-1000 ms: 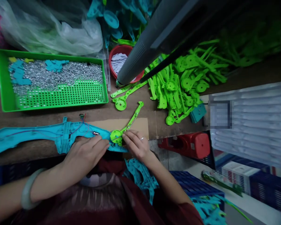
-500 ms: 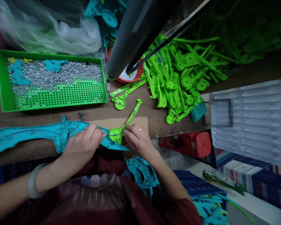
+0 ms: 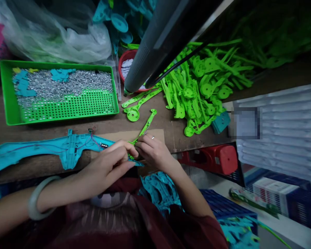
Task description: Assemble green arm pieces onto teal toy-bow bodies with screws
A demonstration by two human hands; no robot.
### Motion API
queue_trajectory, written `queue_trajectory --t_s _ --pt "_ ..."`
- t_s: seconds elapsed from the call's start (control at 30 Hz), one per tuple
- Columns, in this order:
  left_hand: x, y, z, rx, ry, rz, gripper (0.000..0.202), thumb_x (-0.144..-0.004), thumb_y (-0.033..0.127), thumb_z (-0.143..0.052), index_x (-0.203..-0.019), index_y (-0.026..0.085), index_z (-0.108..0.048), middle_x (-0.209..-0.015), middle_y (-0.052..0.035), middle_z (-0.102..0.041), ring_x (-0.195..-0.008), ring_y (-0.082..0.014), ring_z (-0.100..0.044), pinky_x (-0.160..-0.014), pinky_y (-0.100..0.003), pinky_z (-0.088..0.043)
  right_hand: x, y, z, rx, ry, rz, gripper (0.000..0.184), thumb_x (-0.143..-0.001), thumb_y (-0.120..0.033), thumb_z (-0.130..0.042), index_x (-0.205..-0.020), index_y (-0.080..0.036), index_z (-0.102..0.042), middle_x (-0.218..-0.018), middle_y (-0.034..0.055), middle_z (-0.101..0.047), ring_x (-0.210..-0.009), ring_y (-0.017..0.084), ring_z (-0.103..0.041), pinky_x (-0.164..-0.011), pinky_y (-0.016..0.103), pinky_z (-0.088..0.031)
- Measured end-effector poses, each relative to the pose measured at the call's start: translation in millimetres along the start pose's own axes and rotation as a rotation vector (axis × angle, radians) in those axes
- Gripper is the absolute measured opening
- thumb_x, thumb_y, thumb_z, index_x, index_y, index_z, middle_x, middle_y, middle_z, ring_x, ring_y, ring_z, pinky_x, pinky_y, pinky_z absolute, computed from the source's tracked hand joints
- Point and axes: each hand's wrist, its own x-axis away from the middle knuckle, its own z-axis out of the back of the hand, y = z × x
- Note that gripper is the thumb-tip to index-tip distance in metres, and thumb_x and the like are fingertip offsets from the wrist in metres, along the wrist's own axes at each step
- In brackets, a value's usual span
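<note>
A long blue plastic toy shell half (image 3: pixel 46 143) lies along the bench edge, with thin red and blue wires, a small circuit board (image 3: pixel 90 130) and a silvery spring-like piece (image 3: pixel 103 146) on it. Over its right end rests a lime-green plastic arm (image 3: pixel 149 121), whose round end is mostly covered by my hands. My left hand (image 3: pixel 111 162) is bent over that round end, index finger curled and thumb stretched below; whatever its fingertips hold is hidden. Fingers pinched together, my right hand (image 3: pixel 154 152) grips the green arm from the right, close to the left fingertips.
A green perforated tray (image 3: pixel 67 112) of screws and small blue pieces stands behind. A red bowl (image 3: pixel 126 55) sits beside a thick grey pole (image 3: pixel 150 48). Green parts (image 3: pixel 189 91) are heaped at right. Blue parts (image 3: pixel 159 192) lie near my lap; a red stool (image 3: pixel 224 159) stands right.
My left hand has moved right, from the blue shell onto the green arm's round end, now covering it. The silvery piece has come into view. My right hand stays nearly in place.
</note>
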Motion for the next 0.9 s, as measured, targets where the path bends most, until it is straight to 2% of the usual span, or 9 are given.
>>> queue_trajectory --t_s 0.07,0.13,0.27,0.37,0.5,0.6,0.7,0.8,0.9 --pt "-3 -2 0.0 0.087 0.012 0.089 0.029 -0.101 0.028 -0.045 -0.073 0.02 -0.042 -0.092 -0.0006 -0.063 -0.075 -0.0113 -0.06 -0.066 -0.024 -0.046 1 0 -1 -0.009 0.004 -0.006 0.016 -0.097 -0.019 -0.051 -0.092 -0.014 -0.065 -0.088 0.0079 -0.063 -0.084 0.018 -0.053 -0.074 0.03 -0.047" --pt "-4 -7 0.7 -0.03 0.052 0.149 0.024 -0.099 0.031 -0.05 -0.078 0.021 -0.046 -0.085 0.0003 -0.062 -0.073 -0.0132 -0.059 -0.061 -0.024 -0.044 1 0 -2 -0.006 0.009 -0.014 0.017 -0.098 -0.019 -0.05 -0.091 -0.015 -0.064 -0.086 0.0073 -0.063 -0.082 0.018 -0.053 -0.073 0.03 -0.046" --pt "-2 -16 3.6 -0.672 0.029 0.078 0.011 -0.094 0.029 -0.059 -0.096 0.018 -0.057 -0.089 -0.004 -0.064 -0.071 -0.0196 -0.061 -0.055 -0.029 -0.038 1 -1 -5 0.013 0.023 -0.028 0.018 -0.098 -0.019 -0.049 -0.088 -0.016 -0.064 -0.084 0.0065 -0.062 -0.082 0.018 -0.052 -0.072 0.03 -0.044" --pt "-3 -20 4.8 -0.995 -0.045 -0.066 0.012 -0.095 0.017 -0.052 -0.085 0.019 -0.059 -0.075 -0.0029 -0.062 -0.066 -0.0216 -0.061 -0.053 -0.031 -0.035 -1 -2 -4 0.026 0.032 -0.03 0.02 -0.098 -0.02 -0.049 -0.084 -0.017 -0.063 -0.081 0.0057 -0.061 -0.08 0.017 -0.051 -0.072 0.029 -0.044" --pt "-6 -26 3.2 -1.017 0.026 -0.206 0.023 -0.1 0.019 -0.045 -0.084 0.019 -0.061 -0.071 -0.0019 -0.063 -0.063 -0.0194 -0.061 -0.055 -0.031 -0.037 -5 -2 -1 0.018 0.03 -0.057 0.022 -0.098 -0.022 -0.049 -0.081 -0.015 -0.061 -0.079 0.0057 -0.06 -0.077 0.017 -0.05 -0.07 0.028 -0.043" --pt "-7 -30 1.5 -0.986 0.112 -0.168 0.027 -0.103 0.026 -0.042 -0.088 0.018 -0.062 -0.071 -0.0018 -0.067 -0.06 -0.0189 -0.063 -0.053 -0.031 -0.034 -8 -1 2 -0.03 -0.001 -0.064 0.02 -0.099 -0.022 -0.048 -0.087 -0.014 -0.062 -0.083 0.0064 -0.06 -0.078 0.017 -0.051 -0.069 0.026 -0.042" --pt "-5 -34 1.3 -0.983 0.15 -0.135 0.027 -0.102 0.024 -0.042 -0.087 0.018 -0.063 -0.07 -0.0016 -0.07 -0.059 -0.0184 -0.064 -0.051 -0.031 -0.031 -10 1 5 -0.059 -0.014 -0.059 0.023 -0.1 -0.02 -0.045 -0.084 -0.016 -0.061 -0.08 0.0045 -0.056 -0.075 0.016 -0.048 -0.068 0.025 -0.04" --pt "-4 -37 1.8 -0.993 0.133 -0.118 0.024 -0.099 0.021 -0.046 -0.081 0.019 -0.063 -0.066 -0.0012 -0.069 -0.056 -0.0187 -0.064 -0.049 -0.032 -0.027 -13 2 8 -0.083 -0.017 -0.059 0.025 -0.099 -0.02 -0.046 -0.077 -0.017 -0.057 -0.078 0.0031 -0.052 -0.071 0.015 -0.045 -0.066 0.025 -0.038" --pt "-3 -38 1.9 -0.966 0.063 -0.148 0.018 -0.094 0.02 -0.051 -0.079 0.02 -0.062 -0.066 -0.0005 -0.068 -0.056 -0.019 -0.064 -0.049 -0.032 -0.023 -14 3 11 -0.164 -0.068 -0.082 0.021 -0.099 -0.021 -0.048 -0.081 -0.016 -0.057 -0.081 0.003 -0.052 -0.073 0.014 -0.047 -0.067 0.025 -0.039"
